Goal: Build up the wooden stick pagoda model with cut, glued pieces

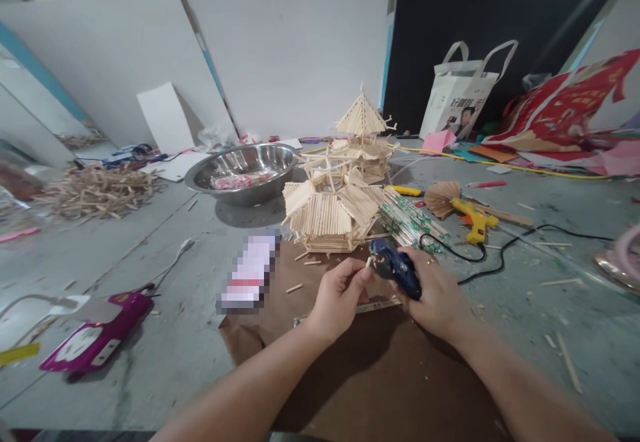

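Observation:
My left hand [343,295] pinches a short pale wooden stick [369,263] between thumb and fingertips. In my right hand [437,292] is a dark blue hand cutter [400,270], its head right at the stick; its jaws are too small to make out. Just beyond both hands stands a hexagonal model roof [333,219] built of wooden sticks. A taller stick pavilion [364,129] with a pointed top is behind it. A wrapped chopstick [377,306] lies on the brown paper [380,369] below my hands, partly hidden by them.
Wrapped chopsticks [413,221] lie right of the model, near a yellow glue gun [477,223] with a black cord. At left are a phone [251,269], a steel basin [240,192], a stick pile [107,189] and a purple power strip [100,332]. A white bag [457,99] stands behind.

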The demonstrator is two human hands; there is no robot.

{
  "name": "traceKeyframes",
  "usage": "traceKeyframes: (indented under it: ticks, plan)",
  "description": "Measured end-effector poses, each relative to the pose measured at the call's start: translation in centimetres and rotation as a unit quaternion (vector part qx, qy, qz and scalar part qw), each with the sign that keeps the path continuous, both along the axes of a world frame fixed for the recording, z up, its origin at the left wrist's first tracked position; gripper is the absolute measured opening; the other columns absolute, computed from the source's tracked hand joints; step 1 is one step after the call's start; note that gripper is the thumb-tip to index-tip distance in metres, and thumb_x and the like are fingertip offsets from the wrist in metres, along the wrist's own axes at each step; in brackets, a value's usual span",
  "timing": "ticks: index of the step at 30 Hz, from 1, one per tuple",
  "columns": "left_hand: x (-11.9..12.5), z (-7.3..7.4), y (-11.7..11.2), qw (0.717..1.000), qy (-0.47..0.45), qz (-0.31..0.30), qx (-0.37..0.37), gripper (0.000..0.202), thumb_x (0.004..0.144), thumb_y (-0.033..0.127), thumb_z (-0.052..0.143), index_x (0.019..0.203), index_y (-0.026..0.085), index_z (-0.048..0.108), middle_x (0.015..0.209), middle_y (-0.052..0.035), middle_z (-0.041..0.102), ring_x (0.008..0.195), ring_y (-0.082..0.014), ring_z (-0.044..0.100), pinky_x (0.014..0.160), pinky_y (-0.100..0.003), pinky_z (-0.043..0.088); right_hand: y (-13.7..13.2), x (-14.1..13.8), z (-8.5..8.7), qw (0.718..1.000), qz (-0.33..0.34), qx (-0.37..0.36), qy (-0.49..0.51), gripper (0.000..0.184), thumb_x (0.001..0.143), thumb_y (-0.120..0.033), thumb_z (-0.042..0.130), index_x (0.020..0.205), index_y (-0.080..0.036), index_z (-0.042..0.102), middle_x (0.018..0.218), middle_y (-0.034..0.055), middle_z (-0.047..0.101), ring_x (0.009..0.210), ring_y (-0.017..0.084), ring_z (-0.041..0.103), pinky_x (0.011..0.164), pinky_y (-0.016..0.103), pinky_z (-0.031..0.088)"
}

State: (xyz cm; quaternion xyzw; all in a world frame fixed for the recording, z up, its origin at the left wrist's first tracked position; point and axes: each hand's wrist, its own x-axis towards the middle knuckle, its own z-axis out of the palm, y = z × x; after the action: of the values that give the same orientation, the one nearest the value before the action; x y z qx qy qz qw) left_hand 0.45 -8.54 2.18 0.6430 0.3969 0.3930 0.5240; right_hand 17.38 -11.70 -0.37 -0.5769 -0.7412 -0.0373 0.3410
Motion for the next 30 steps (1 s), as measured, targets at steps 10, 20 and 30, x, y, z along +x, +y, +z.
traceKeyframes:
  ticks: [10, 20, 30]
  plan:
    - [-0.2, -0.4, -0.6, 0.995, 0.042, -0.025, 0.084, 0.028, 0.078, 0.04, 0.044, 0.067, 0.016, 0.055, 0.051, 0.0018, 0.048, 0.048, -0.0085, 0.042, 0.05, -0.019, 0.034, -0.7, -0.9, 0.0, 0.999, -0.004, -0.019, -0.03, 0.041, 0.069, -0.025, 0.05, 0.108, -0.014, 0.042, 0.091, 0.0113, 0.059, 0.08, 0.024, 0.058, 0.068, 0.035, 0.044]
    - [-0.2, -0.4, -0.6, 0.99, 0.077, -0.029, 0.114, 0.028, 0.081, 0.035, 0.04, 0.065, 0.016, 0.052, 0.053, 0.0012, 0.048, 0.05, -0.0094, 0.043, 0.053, -0.019, 0.034, -0.7, -1.0, 0.0, 0.999, -0.005, -0.008, -0.047, 0.04, 0.068, -0.024, 0.049, 0.106, -0.01, 0.044, 0.09, 0.0123, 0.06, 0.078, 0.023, 0.058, 0.067, 0.034, 0.045]
    - [-0.3, -0.4, -0.5, 0.987, 0.094, -0.039, 0.128, 0.028, 0.081, 0.035, 0.039, 0.062, 0.017, 0.048, 0.053, 0.0006, 0.048, 0.05, -0.0096, 0.043, 0.051, -0.02, 0.034, -0.8, -1.1, 0.2, 0.998, -0.02, -0.019, -0.048, 0.036, 0.067, -0.023, 0.048, 0.102, -0.015, 0.045, 0.084, 0.0094, 0.062, 0.071, 0.022, 0.06, 0.062, 0.031, 0.044]
